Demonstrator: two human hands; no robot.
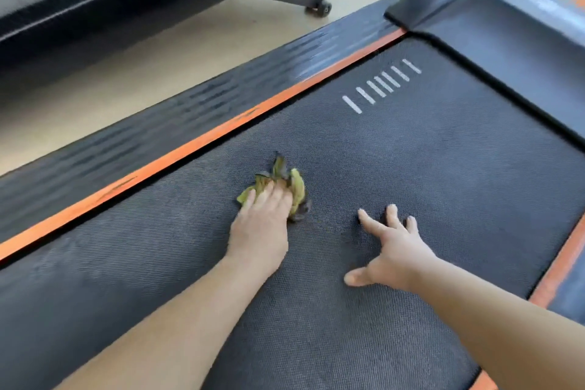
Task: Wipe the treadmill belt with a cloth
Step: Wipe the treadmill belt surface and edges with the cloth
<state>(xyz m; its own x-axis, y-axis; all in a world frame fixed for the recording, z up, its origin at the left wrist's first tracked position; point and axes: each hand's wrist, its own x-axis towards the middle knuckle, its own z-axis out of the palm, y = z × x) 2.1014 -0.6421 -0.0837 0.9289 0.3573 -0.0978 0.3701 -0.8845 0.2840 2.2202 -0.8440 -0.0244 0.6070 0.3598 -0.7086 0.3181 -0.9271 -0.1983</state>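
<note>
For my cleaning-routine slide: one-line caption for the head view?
Left hand presses a crumpled green cloth onto the treadmill belt while the right hand rests beside it, fingers spread.

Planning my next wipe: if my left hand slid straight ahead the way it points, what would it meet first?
Beyond the cloth under the left hand, bare belt, then likely the white stripes; the black cover lies farther on.
</note>
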